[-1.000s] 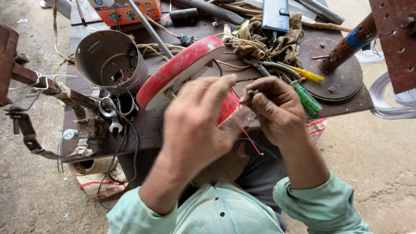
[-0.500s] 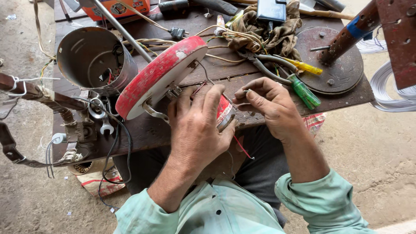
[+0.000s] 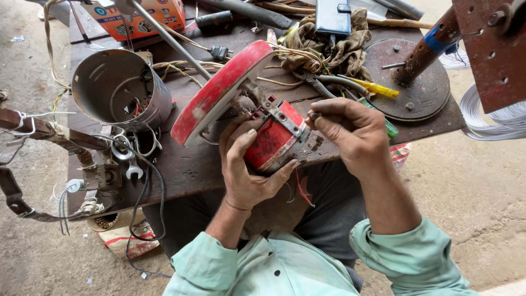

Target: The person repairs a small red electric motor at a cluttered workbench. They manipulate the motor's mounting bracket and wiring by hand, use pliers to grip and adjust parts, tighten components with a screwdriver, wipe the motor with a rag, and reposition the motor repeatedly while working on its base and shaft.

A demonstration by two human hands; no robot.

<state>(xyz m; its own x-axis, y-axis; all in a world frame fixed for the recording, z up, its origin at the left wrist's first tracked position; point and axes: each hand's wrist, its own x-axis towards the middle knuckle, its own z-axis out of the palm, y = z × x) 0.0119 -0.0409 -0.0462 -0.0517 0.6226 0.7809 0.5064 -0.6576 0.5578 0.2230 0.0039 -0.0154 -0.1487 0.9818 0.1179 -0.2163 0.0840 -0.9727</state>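
Now the left hand [image 3: 246,170] is cupping the red motor [image 3: 272,140] at the tabletop's [image 3: 186,164] near edge, fingers wrapping its body, while the right hand [image 3: 350,134] is pinching a small tool [image 3: 313,116] against its metal bracket, beside the gray can [image 3: 118,90].
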